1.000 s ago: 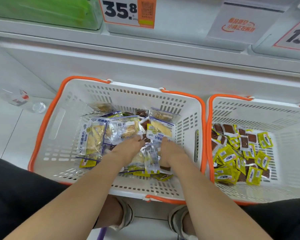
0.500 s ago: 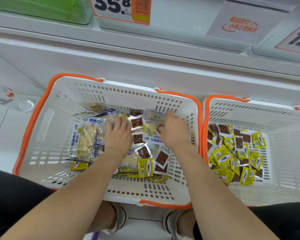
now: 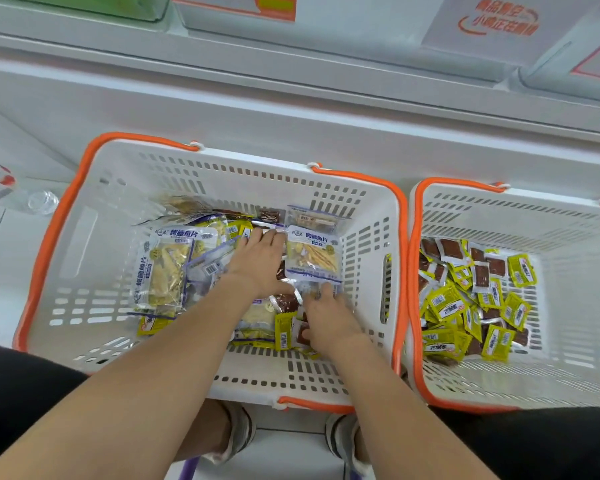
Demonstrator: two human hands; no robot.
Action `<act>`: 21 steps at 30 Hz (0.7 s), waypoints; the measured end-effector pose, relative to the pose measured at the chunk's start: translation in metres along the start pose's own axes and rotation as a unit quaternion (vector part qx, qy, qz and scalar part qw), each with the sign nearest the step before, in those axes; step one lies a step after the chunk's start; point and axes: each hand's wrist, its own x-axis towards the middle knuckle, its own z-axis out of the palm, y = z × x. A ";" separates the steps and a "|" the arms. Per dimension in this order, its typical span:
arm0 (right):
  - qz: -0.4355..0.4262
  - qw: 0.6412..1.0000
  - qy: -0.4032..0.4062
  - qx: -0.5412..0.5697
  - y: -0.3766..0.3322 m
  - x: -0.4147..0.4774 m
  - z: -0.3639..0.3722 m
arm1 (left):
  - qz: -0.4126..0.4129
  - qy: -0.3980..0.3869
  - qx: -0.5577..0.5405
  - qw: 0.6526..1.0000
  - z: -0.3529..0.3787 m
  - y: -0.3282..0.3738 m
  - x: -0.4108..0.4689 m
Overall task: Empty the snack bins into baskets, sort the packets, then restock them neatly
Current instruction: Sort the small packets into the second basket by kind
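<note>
Before a white shop shelf front (image 3: 291, 109), a person works both bare hands in a white slotted plastic basket with an orange rim (image 3: 222, 174), which is set on the pale floor.

The left hand (image 3: 260, 261) lies palm down at the basket's middle. Its grip is slack and its fingers straight, pressing on the heap and holding nothing. The right hand (image 3: 329, 317), toward the basket's near right corner, is blurred. Its fingertips reach the lower edge of a clear blue-printed packet of pale fish strips (image 3: 312, 258), and it cannot be told whether its grip has closed on anything.

Other large clear fish-strip packets (image 3: 163, 271) crowd the basket's left half. Small yellow-and-brown sachets (image 3: 284, 327) are wedged between the wrists. Bare slotted floor shows along the basket's left and near walls.

Just beside the basket's right rim sits a matching second basket (image 3: 499, 209) with a pile of small yellow sachets (image 3: 447, 303) at its left. To the basket's left, a clear plastic water bottle (image 3: 18, 197) lies on the floor. Below its near rim are grey sandalled feet (image 3: 236, 438).
</note>
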 end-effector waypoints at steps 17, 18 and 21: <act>-0.102 0.983 -0.070 0.137 0.008 -0.011 0.002 | -0.003 -0.087 -0.121 0.989 0.007 0.003 -0.022; -0.105 0.983 -0.072 0.135 0.006 -0.011 0.001 | 0.003 -0.086 -0.120 0.989 0.007 0.003 -0.025; -0.105 0.984 -0.070 0.126 0.002 -0.011 0.001 | 0.018 -0.055 -0.082 0.995 0.007 0.004 -0.031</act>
